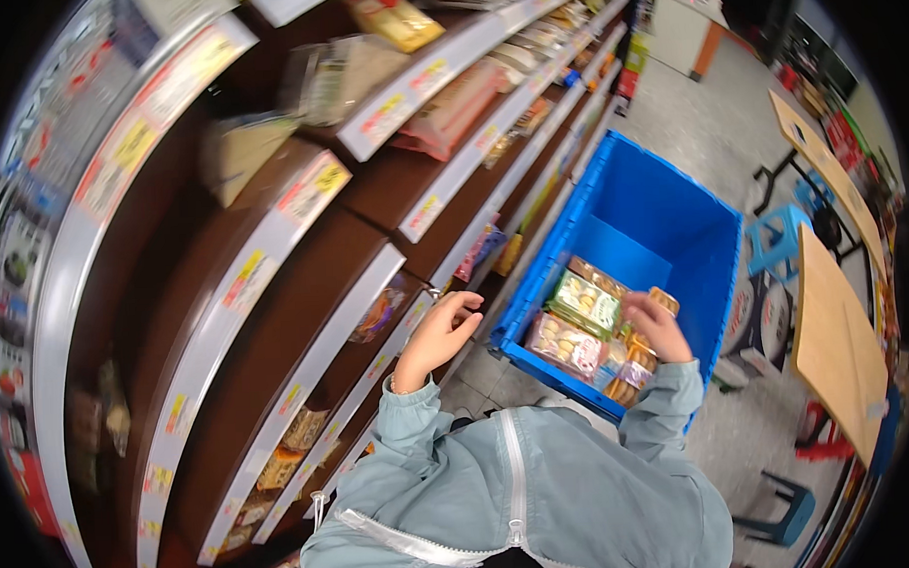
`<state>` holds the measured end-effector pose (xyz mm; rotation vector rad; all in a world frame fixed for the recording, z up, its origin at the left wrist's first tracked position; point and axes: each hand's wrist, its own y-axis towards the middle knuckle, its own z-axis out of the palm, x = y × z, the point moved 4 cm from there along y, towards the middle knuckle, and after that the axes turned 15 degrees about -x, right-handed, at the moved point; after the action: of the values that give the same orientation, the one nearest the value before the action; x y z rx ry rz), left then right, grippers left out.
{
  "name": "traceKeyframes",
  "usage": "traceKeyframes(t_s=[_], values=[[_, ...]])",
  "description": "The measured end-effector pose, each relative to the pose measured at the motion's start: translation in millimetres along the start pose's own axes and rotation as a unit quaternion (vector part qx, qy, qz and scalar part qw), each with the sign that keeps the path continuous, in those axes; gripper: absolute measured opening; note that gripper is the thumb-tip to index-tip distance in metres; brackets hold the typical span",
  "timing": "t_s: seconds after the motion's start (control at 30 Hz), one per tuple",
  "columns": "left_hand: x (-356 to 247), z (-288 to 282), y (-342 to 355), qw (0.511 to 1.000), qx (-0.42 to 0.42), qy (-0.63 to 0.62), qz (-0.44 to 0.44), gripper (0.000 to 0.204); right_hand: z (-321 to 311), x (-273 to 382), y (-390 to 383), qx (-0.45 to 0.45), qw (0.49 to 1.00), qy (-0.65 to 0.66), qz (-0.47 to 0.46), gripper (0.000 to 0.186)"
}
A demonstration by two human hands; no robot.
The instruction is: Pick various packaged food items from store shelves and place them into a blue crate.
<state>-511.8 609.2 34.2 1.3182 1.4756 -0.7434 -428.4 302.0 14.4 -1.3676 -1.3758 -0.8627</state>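
My left hand (441, 337) is raised beside the shelf edge, its fingers loosely bent and apart, with nothing in it. Inside the blue crate (610, 144), my right hand (658, 327) hangs over packaged snacks, fingers apart and slightly blurred; no pack shows in its grasp. Near its fingertips lies a green-labelled pack (584, 301) of round, pale pieces. A clear pack with a reddish label (567, 345) sits closer to me. Brown round baked snacks in clear wrap (633, 375) lie below my right hand, partly hidden by it.
Tiered brown shelves with price strips (244, 281) curve along my left, holding scattered bagged goods such as a red pack (453, 109). To the right stand wooden tables (839, 341), a light-blue stool (776, 235), a dark stool (788, 508) and a carton (761, 318).
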Motion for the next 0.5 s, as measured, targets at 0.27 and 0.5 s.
traceKeyframes(t_s=[0.27,0.5], values=[[-48,-61,-27,0.995,-0.067,0.014,0.066,0.023,124,232,60,0.032,0.868,0.033,-0.494,0.043],[-49,-108,-58,0.992,-0.117,0.002,0.053,0.021,219,348,112,-0.042,0.7,-0.004,-0.713,0.075]])
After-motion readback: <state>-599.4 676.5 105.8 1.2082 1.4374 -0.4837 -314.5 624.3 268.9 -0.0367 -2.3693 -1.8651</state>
